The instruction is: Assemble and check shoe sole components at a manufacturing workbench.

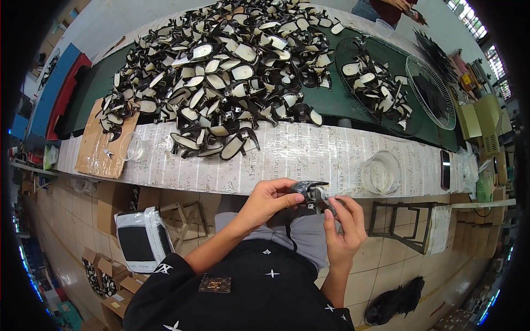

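My left hand [268, 199] grips a black sandal piece [310, 191] with a pale insole, held just below the table's near edge. My right hand [343, 227] pinches the same piece from the right side, fingers curled around its strap end. Both hands hover over my lap, close to the paper-covered table edge [309, 160]. A big heap of black-and-cream sandals [226, 71] covers the table ahead of me.
A round wire fan guard [378, 83] holds more sandals at the right, with a second guard [432, 91] beside it. Clear plastic cups [382, 172] [132, 147] stand on the table edge, a cardboard sheet [102, 146] and a phone [445, 169] too. Another person [389, 8] stands beyond the table.
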`<move>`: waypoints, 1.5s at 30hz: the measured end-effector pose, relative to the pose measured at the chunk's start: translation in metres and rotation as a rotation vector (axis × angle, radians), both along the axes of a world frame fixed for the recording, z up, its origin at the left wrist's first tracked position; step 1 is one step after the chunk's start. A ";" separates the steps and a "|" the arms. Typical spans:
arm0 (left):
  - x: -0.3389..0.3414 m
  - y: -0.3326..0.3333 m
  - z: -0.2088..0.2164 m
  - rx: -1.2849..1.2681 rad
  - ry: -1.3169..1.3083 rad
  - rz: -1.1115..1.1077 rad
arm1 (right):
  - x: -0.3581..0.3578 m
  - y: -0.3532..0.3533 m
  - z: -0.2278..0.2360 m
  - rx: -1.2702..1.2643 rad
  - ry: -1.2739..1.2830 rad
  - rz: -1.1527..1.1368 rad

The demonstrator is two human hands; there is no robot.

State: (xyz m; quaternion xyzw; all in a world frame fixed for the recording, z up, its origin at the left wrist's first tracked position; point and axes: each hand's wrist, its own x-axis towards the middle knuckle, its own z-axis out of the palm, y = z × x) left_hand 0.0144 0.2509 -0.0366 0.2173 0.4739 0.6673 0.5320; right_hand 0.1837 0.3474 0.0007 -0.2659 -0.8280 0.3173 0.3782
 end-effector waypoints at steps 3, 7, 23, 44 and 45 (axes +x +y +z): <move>0.000 0.000 -0.002 -0.002 0.012 0.000 | -0.001 0.000 -0.002 0.030 -0.012 -0.049; 0.001 0.001 -0.004 -0.015 0.030 0.002 | -0.001 0.001 -0.006 0.071 -0.027 -0.124; 0.000 0.007 -0.010 0.002 -0.159 -0.031 | 0.009 0.002 0.006 -0.157 0.145 -0.188; 0.004 0.009 -0.009 0.003 0.015 -0.002 | -0.003 0.006 0.003 0.151 -0.062 -0.095; 0.003 0.009 -0.010 0.002 0.013 -0.003 | -0.003 0.006 0.003 0.151 -0.062 -0.096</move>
